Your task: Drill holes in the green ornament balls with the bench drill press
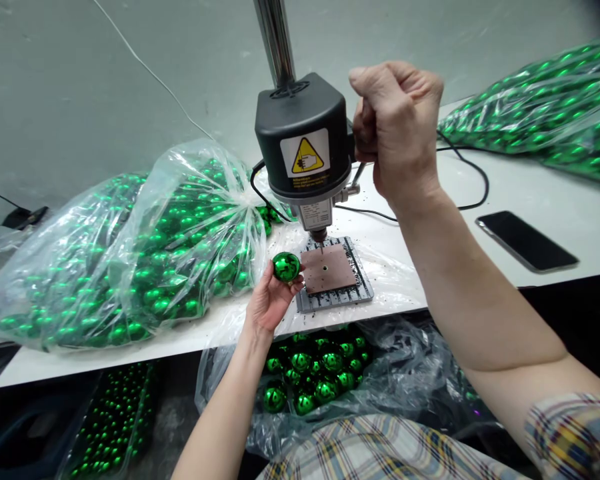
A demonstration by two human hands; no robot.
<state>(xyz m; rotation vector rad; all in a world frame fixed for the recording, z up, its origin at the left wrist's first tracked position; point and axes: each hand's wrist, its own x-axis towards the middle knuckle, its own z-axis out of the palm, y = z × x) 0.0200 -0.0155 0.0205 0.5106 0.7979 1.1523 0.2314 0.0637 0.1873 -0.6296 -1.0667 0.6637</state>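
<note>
A shiny green ball (286, 267) rests in the fingers of my left hand (275, 297), just left of the brown board (337, 275). That board has a small hole and lies on a grooved metal base (364, 293) strewn with dark chips. Above it stands a black drill press (303, 147), its thin bit pointing down near the hole. My right hand (400, 120) is raised on the right side of the press head, its fingers wrapped round the feed lever (359, 175); the grip end is mostly hidden by the fingers.
Clear bags of green balls lie at the left (180, 233) and the back right (545, 113). An open bag of green balls (325, 367) sits below the white table's edge (130, 353). A phone (527, 241) lies at the right, and a black cable (486, 190) loops behind it.
</note>
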